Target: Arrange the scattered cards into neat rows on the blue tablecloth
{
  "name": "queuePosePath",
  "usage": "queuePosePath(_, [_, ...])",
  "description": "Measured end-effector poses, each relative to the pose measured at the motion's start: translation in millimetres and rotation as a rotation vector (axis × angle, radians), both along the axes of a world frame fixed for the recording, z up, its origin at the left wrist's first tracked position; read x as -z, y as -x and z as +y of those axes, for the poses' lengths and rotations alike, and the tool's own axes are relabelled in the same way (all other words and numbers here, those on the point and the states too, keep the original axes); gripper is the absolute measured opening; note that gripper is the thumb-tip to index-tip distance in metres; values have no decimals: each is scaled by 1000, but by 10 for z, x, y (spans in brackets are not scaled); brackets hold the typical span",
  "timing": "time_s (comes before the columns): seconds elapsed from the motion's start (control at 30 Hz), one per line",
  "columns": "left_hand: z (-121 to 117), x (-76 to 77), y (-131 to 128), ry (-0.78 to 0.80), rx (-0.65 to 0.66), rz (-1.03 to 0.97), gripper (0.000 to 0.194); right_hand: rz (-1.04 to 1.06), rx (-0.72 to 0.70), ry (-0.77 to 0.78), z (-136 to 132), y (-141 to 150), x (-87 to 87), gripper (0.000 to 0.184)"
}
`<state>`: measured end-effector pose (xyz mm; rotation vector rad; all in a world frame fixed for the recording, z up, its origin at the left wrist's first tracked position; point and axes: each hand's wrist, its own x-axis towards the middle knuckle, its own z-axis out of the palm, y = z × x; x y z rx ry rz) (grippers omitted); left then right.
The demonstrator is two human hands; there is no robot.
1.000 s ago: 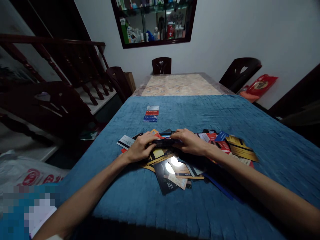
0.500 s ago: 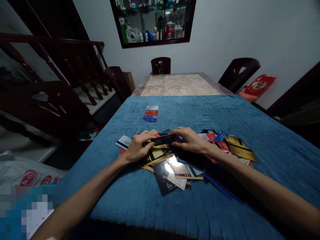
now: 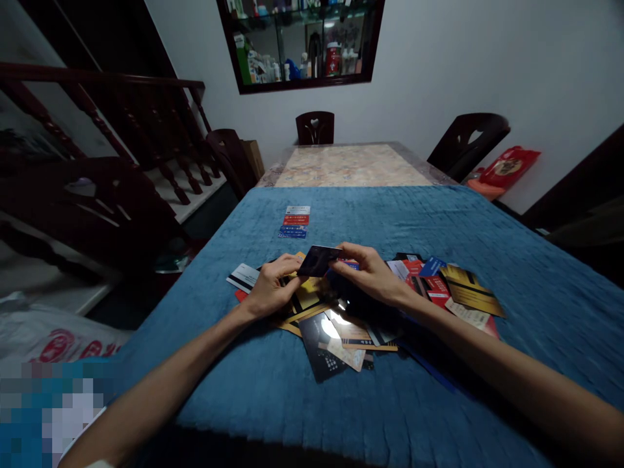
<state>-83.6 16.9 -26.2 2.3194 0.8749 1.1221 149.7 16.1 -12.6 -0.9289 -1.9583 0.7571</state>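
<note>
A dark plastic card (image 3: pixel 318 260) is held up, tilted, between my two hands. My left hand (image 3: pixel 273 281) pinches its left edge, and my right hand (image 3: pixel 369 270) grips its right end between thumb and fingers. Beneath and around them lies a loose heap of cards. It includes a black card (image 3: pixel 319 354), a gold card (image 3: pixel 472 291) on the right, a red card (image 3: pixel 435 290), a blue card (image 3: pixel 432 266) and a white striped card (image 3: pixel 242 277) on the left. Part of the heap is hidden under my hands.
Three cards, a white one (image 3: pixel 298 210), a red one (image 3: pixel 296 220) and a blue one (image 3: pixel 293 232), lie in an overlapping column farther back on the blue cloth (image 3: pixel 390 221). Chairs surround the table, including a far chair (image 3: pixel 315 128). A plastic bag (image 3: pixel 53 331) is at the left.
The dark card has tipped up, so more of its face shows. My right hand has raised its end slightly, while my left hand stays nearly in place.
</note>
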Motion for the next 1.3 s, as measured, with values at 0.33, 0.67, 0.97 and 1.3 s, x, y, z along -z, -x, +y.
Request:
queuePosePath(0.33, [-28, -53, 33, -45, -72, -82, 18, -200, 124, -317, -19, 18, 37, 26])
queuePosePath(0.67, [-57, -81, 40, 30, -57, -59, 31, -474, 126, -422, -4, 63, 70, 30])
queuePosePath(0.97, [-23, 15, -14, 20, -112, -15, 11, -521, 131, -473, -29, 84, 84, 30])
queuePosePath(1.3, [88, -1, 97, 5, -212, -27, 10, -741, 192, -610, -101, 108, 110, 45])
